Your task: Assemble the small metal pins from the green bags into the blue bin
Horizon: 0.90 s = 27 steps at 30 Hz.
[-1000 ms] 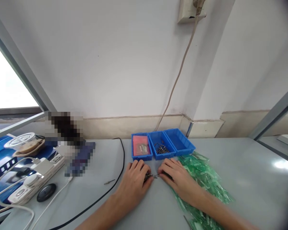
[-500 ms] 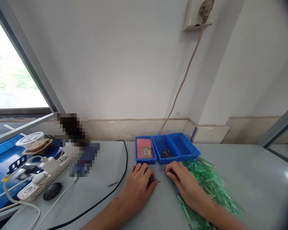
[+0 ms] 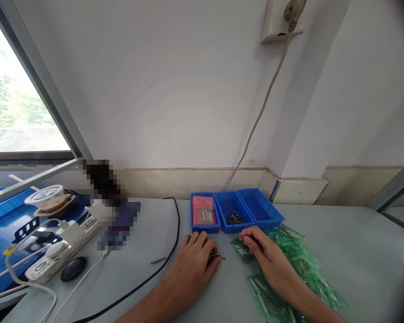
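My left hand [image 3: 197, 258] rests low over the grey table with its fingers curled round small metal pins [image 3: 216, 255], whose ends stick out by the thumb. To its right, my right hand [image 3: 264, 251] is closed in a pinch, and a small metal pin [image 3: 241, 236] shows at its fingertips. A small green plastic bag [image 3: 239, 251] lies under and beside those fingers; whether they also grip it I cannot tell. Just beyond the hands stands a blue bin with loose metal pins [image 3: 234, 217] in it. Green plastic bags [image 3: 306, 264] are heaped under and beside my right forearm.
A blue bin [image 3: 204, 231] with a pink packet [image 3: 202, 210] and a bare blue bin [image 3: 261, 207] flank the pin bin. One pin [image 3: 158, 260] lies near a black cable [image 3: 161, 264]. At left are a black mouse [image 3: 73, 268] and a power strip [image 3: 60, 251].
My right hand has moved slightly right, and a small green bag now shows beneath its fingers. My left hand has barely moved. The view has shifted a little.
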Each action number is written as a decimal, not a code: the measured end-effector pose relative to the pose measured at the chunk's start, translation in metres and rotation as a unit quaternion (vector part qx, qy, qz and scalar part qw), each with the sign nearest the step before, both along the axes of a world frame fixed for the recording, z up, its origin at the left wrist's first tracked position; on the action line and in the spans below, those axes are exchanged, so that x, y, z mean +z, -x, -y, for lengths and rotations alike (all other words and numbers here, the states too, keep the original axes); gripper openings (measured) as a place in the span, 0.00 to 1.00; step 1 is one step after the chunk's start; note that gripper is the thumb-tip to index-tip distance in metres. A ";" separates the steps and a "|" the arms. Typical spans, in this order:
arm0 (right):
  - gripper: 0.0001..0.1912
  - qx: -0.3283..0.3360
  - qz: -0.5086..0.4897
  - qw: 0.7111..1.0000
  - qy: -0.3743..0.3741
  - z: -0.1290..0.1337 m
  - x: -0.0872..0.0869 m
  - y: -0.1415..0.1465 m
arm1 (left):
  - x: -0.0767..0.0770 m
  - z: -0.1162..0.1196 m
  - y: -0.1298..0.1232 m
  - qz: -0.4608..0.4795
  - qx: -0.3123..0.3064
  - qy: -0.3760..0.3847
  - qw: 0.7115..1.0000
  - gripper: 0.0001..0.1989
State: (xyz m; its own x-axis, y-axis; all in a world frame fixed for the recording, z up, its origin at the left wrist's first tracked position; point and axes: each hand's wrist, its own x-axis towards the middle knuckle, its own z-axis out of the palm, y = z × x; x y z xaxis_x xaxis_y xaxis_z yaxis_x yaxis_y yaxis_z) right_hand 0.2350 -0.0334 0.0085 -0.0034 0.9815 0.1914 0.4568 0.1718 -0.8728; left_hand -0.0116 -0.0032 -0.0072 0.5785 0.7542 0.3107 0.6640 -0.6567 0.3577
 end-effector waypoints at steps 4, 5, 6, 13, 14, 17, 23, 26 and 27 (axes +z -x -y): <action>0.16 -0.004 -0.017 1.000 0.004 0.000 0.002 0.002 | 0.000 0.001 -0.001 -0.007 0.003 0.003 1.000 0.04; 0.16 -0.005 -0.021 1.000 0.006 0.000 0.002 0.001 | 0.000 0.001 -0.001 -0.007 0.003 0.004 1.000 0.04; 0.16 -0.006 -0.025 1.000 0.007 0.000 0.002 0.001 | 0.001 0.001 -0.001 -0.007 0.002 0.006 1.000 0.03; 0.18 -0.010 -0.039 0.999 0.024 -0.004 0.002 -0.005 | 0.001 0.002 -0.002 -0.008 0.003 0.007 1.000 0.03; 0.19 -0.012 -0.043 0.999 0.028 -0.004 0.003 -0.006 | 0.001 0.003 -0.002 -0.009 0.004 0.007 1.000 0.03; 0.21 -0.024 -0.062 0.997 0.041 -0.004 0.002 -0.006 | 0.000 0.003 -0.003 -0.006 0.009 0.000 1.000 0.02; 0.22 -0.033 -0.091 0.994 0.040 -0.007 -0.003 -0.006 | -0.001 0.002 -0.003 0.004 0.004 0.001 1.000 0.02; 0.21 -0.034 -0.098 0.994 0.046 -0.008 -0.004 -0.006 | -0.002 0.002 -0.003 0.011 0.001 0.006 1.000 0.02; 0.21 -0.033 -0.102 0.993 0.047 -0.008 -0.005 -0.006 | -0.002 0.002 -0.003 0.012 -0.003 0.008 1.000 0.02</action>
State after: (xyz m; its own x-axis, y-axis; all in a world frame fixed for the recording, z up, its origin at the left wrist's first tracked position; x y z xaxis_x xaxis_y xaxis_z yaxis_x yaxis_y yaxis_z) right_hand 0.2415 -0.0253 0.0037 0.0914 0.9918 0.0889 0.2764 0.0605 -0.9591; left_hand -0.0087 -0.0052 -0.0091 0.5756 0.7555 0.3129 0.6510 -0.6549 0.3837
